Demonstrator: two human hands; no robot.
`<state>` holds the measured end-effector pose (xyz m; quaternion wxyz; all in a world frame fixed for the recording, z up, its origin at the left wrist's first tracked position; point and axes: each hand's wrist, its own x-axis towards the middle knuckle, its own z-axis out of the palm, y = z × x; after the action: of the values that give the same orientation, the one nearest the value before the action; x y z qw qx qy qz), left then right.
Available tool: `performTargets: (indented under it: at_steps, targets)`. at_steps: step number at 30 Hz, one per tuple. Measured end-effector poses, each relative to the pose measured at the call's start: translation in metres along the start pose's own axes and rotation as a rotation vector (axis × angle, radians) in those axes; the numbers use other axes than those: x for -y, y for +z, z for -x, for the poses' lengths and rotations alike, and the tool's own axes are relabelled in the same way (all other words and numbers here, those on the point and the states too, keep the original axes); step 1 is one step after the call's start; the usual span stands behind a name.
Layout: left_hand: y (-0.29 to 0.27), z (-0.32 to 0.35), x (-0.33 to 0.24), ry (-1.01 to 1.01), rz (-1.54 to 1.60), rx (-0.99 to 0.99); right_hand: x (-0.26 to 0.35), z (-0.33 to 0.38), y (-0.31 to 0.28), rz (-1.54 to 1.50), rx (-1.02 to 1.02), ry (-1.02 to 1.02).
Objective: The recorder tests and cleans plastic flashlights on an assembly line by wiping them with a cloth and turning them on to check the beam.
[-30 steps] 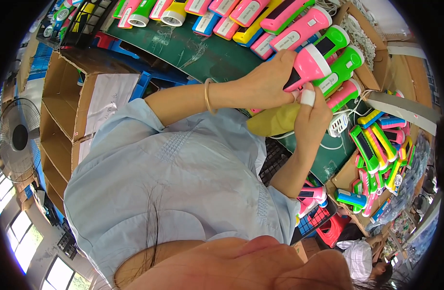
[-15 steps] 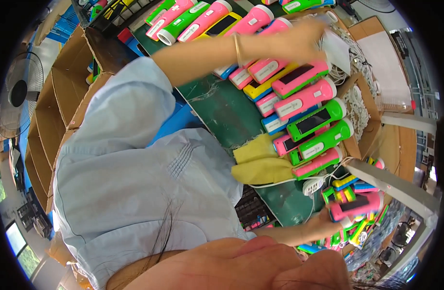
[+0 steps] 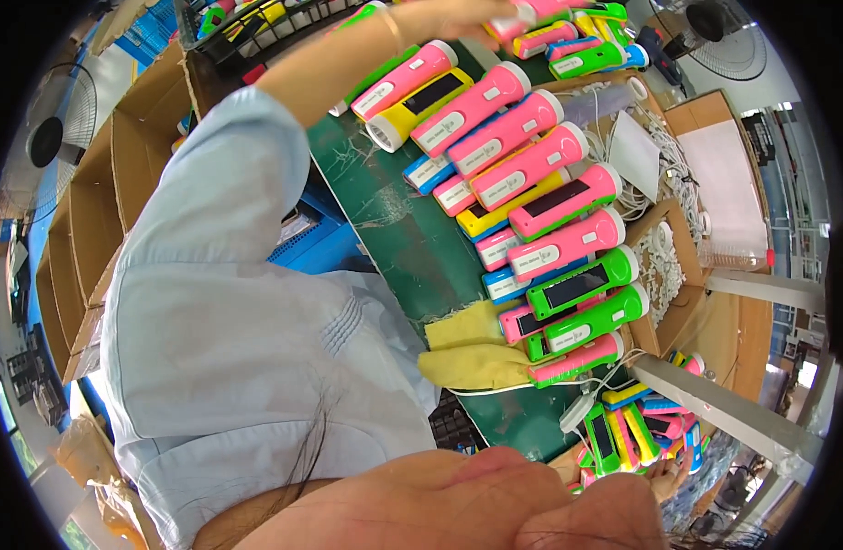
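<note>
My left hand (image 3: 458, 13) reaches to the far top of the green bench mat (image 3: 394, 238), fingers closed on a pink flashlight (image 3: 529, 13) at the end of the stacked rows. The pile of flashlights (image 3: 540, 211) is pink, green, yellow and blue, laid side by side in layers. My right hand (image 3: 665, 477) hangs low at the lower right, beside a heap of small coloured flashlights (image 3: 628, 431); only its edge shows, so its grip is unclear. A yellow cloth (image 3: 467, 353) lies at the near end of the pile.
A cardboard box of white cables (image 3: 664, 266) stands right of the pile, with a white plug (image 3: 577, 412) on its cord nearby. A wire crate (image 3: 247, 23) of flashlights sits at the top left. Open cardboard boxes (image 3: 100, 211) and a fan (image 3: 55, 128) are at left.
My left hand has carried the pink flashlight from the near end of the pile to its far end. My right hand dropped down to the lower right heap.
</note>
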<state>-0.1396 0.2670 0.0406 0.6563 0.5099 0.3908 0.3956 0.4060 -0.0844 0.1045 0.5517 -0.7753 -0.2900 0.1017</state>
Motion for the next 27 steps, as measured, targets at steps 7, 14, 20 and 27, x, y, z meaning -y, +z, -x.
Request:
performTargets:
  at_steps: [7, 14, 20, 27]
  targets:
    - [0.173, 0.18, 0.1, 0.073, -0.38, 0.792, 0.007, 0.155, 0.158, -0.088, 0.64, -0.276]
    - [0.174, 0.196, 0.114, -0.038, 0.283, 0.973, 0.031, 0.169, 0.128, -0.72, 1.12, -0.257]
    - [0.213, 0.213, 0.108, -0.289, 0.137, 0.658, 0.017, 0.226, 0.175, 0.014, 0.524, -0.564]
    - [0.217, 0.184, 0.091, -0.394, 0.601, 0.437, -0.032, 0.236, 0.157, -0.182, 0.594, -0.132]
